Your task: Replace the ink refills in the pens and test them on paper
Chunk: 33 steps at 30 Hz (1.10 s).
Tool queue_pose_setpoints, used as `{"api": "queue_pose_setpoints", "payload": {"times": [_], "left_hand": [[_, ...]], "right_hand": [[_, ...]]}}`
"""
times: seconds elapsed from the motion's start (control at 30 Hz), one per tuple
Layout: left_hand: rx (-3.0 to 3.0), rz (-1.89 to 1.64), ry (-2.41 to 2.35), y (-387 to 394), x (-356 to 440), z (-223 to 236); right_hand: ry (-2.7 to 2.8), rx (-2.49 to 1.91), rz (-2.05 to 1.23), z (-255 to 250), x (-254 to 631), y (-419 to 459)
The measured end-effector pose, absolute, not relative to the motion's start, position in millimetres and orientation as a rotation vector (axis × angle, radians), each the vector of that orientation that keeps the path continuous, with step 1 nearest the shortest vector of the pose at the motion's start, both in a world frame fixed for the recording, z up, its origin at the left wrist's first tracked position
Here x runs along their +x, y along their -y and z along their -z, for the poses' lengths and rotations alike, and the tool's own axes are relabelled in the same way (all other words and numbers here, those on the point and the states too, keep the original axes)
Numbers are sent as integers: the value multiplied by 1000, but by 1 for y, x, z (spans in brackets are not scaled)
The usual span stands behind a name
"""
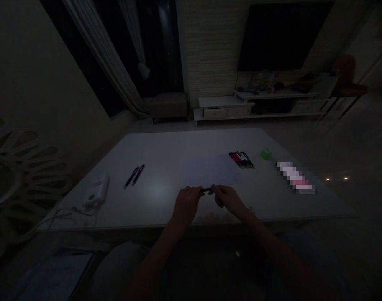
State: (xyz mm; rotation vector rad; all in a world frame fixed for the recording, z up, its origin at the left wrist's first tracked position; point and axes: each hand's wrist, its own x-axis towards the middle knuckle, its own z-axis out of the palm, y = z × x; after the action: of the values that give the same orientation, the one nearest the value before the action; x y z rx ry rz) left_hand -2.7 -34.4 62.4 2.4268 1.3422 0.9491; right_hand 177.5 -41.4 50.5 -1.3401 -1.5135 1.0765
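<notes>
Both my left hand (187, 205) and my right hand (226, 198) pinch a dark pen (206, 190) between them, just in front of a sheet of ruled paper (211, 170) on a white table (159, 150). Beyond the paper lies a tight row of several pens (241, 159) with red and black barrels. Two more pens (134, 175) lie side by side to the left of my hands. A small green object (266, 154) sits at the far right, near a pixelated, blurred item (295, 177).
A white boxy device (96, 190) with a trailing cable (65, 214) stands near the table's left edge. A white lattice-like shape (18, 175) rises at the left. The dim room holds a low white cabinet (224, 108), a stool (167, 105) and a dark screen (281, 35).
</notes>
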Motion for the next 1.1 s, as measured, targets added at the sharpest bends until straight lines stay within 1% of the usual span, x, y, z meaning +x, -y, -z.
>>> {"api": "queue_pose_setpoints", "payload": {"times": [0.07,0.13,0.2,0.27,0.4,0.5,0.57,0.67,0.77,0.83,0.9,0.97,1.1], "left_hand": [[2032,-950,-1347,30,-1,-66],[1729,-870,-1233,24,2,-69],[1571,-787,-1126,19,7,-71],[1500,-711,-1057,16,13,-72],[1352,-643,-898,10,17,-78],[1398,-718,-945,2,5,-82],[1655,-735,-1132,-4,-7,-80],[2225,-524,-1423,-8,-21,-68],[2533,-229,-1480,-5,-24,-54],[2589,-115,-1464,0,-22,-46],[2607,-52,-1494,3,-20,-41],[2613,-11,-1528,7,-21,-37],[2627,8,-1531,13,-22,-29]], "right_hand": [[1671,-1383,-694,-55,181,46],[1914,-1316,-459,-56,181,50],[2128,-1219,-374,-55,178,51],[2208,-1221,-330,-53,176,47],[2130,-1454,-347,-55,188,21],[1858,-1575,-476,-63,210,-5],[1668,-1520,-645,-68,222,-20],[1482,-1363,-803,-75,230,-33],[1196,-1210,-1115,-81,226,-37],[1049,-1114,-1392,-85,221,-37],[980,-1000,-1589,-87,218,-36],[914,-892,-1668,-85,218,-37],[822,-774,-1703,-78,221,-42]]}}
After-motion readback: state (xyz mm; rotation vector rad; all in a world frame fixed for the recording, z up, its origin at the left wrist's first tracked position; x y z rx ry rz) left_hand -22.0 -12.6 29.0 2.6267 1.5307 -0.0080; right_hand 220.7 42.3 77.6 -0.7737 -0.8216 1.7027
